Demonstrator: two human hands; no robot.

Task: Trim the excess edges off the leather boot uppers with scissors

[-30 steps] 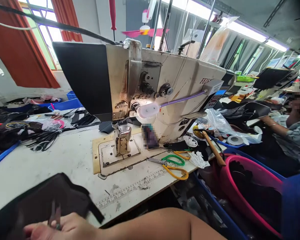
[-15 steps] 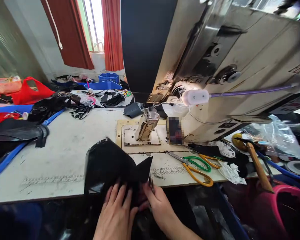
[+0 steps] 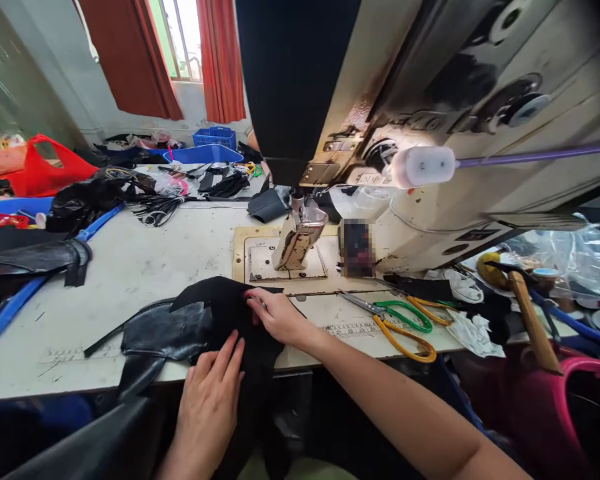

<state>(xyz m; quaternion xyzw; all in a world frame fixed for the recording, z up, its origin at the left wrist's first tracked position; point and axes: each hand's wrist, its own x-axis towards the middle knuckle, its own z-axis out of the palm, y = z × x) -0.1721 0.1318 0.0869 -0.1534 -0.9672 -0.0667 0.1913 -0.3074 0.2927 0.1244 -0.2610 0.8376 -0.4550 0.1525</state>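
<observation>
Black leather pieces with a matt black fabric side [image 3: 230, 300] lie over the table's front edge and hang down below it. The shiny leather part [image 3: 165, 330] and its narrow strap point left. My left hand [image 3: 213, 393] rests on the near part of the black material, fingers stretched out and holding nothing. At the material's far right edge, my right hand [image 3: 277, 317] is closed in a pinch. A bit of metal shows between its fingers, seemingly a small metal tool; its kind is mostly hidden. Beyond stands the sewing machine's post [image 3: 300, 237].
The sewing machine head [image 3: 340, 133] with a lit lamp [image 3: 424, 167] overhangs the table. To the right lie scissors [image 3: 385, 317] with green and orange handles, crumpled white scraps [image 3: 476, 333] and a hammer [image 3: 533, 320]. More leather pieces [image 3: 35, 257] lie at left.
The black material has been turned and laid flatter, now showing its leather part and strap on the left. My right hand has moved up and left onto its far edge; my left hand has shifted slightly left.
</observation>
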